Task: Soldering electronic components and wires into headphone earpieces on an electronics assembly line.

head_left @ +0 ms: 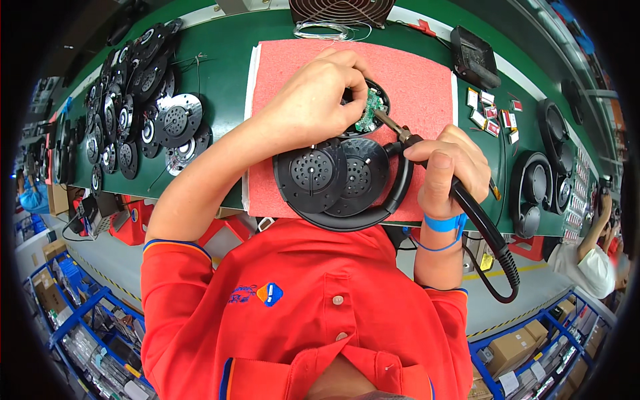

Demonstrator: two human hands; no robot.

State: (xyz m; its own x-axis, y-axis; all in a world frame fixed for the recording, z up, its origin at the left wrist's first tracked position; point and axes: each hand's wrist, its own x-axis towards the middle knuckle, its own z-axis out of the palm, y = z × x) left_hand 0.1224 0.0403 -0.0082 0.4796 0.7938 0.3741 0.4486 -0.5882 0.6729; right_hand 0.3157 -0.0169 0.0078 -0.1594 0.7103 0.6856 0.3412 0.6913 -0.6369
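My right hand (459,163) is closed around the black handle of a soldering iron (481,223). The iron's metal tip reaches to a green circuit board (371,112) inside the open ear cup of a black headphone (393,212). Over that same cup, my left hand (319,93) has its fingers pinched together at the board's left side. What they pinch is hidden. Two black round speaker plates (310,175) with perforated centres lie within the headband's curve, nearer to me. All of this rests on a pink foam mat (427,80).
Many black speaker plates (127,117) are heaped on the green bench at left. Small silver battery packs (492,127), a black tray (475,57) and more headphones (533,187) occupy the right. A fan grille (340,10) and white wire (323,31) sit beyond the mat.
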